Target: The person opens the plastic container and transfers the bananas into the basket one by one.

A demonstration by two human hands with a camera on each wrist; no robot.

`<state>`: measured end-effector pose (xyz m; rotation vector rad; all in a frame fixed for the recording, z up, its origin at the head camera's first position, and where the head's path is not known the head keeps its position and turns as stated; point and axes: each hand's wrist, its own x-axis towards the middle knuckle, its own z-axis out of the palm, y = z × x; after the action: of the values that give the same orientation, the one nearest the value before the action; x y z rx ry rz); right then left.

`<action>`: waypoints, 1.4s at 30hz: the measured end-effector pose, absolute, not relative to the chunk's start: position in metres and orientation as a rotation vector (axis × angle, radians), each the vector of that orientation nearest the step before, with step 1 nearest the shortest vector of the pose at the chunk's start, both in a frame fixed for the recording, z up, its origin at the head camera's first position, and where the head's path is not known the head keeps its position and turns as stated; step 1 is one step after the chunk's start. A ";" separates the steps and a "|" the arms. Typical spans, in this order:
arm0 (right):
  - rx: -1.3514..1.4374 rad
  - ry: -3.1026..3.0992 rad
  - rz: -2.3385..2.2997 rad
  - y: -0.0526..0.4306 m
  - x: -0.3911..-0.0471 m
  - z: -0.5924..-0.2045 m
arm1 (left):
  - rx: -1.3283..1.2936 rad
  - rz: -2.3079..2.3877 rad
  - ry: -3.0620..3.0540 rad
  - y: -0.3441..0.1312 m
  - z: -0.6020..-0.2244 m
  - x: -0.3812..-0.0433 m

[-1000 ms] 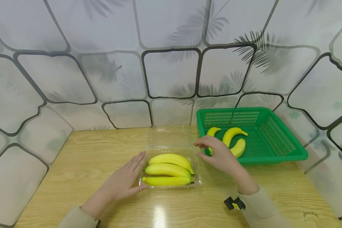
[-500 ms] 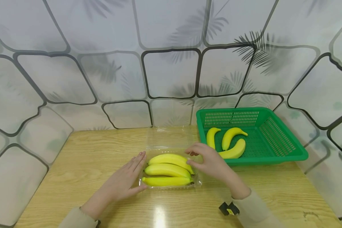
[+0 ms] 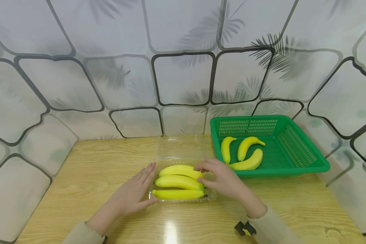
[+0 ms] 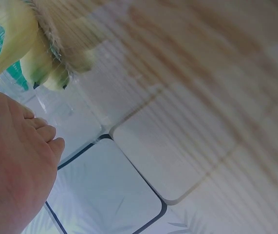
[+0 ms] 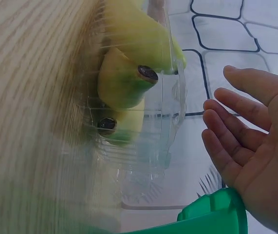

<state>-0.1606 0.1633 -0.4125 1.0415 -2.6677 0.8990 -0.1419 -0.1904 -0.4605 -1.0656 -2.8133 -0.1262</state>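
The person's table [image 3: 103, 159]: wood-grain top, lt. brown, glossy, w/ a bright glare patch [image 3: 170, 230] btwn the forearms & a faint dark mark [image 3: 333, 230] right of the R sleeve [image 3: 272, 223]. Directly on it: clear plastic box [image 3: 212, 196], btwn L hand [image 3: 129, 193] & R hand [image 3: 221, 176], lid [image 3: 181, 147] open beyond both; green basket [image 3: 311, 168], beyond & right of R hand, just beside the box.

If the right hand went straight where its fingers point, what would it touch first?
Probably the farthest banana in the clear box, though depth is unclear: the right hand might pass above it.
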 end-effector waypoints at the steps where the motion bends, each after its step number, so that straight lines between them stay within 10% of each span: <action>1: 1.048 -2.669 0.901 0.163 -0.160 -0.413 | -1.066 -0.127 -2.812 -0.190 -0.461 -0.142; 42: 1.171 -2.778 0.903 0.166 -0.146 -0.443 | -1.072 -0.129 -2.799 -0.190 -0.461 -0.143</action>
<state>-0.1464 0.1659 -0.4433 1.1709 -2.7782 0.9026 -0.1425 -0.1904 -0.4612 -1.0718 -2.7994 -0.1289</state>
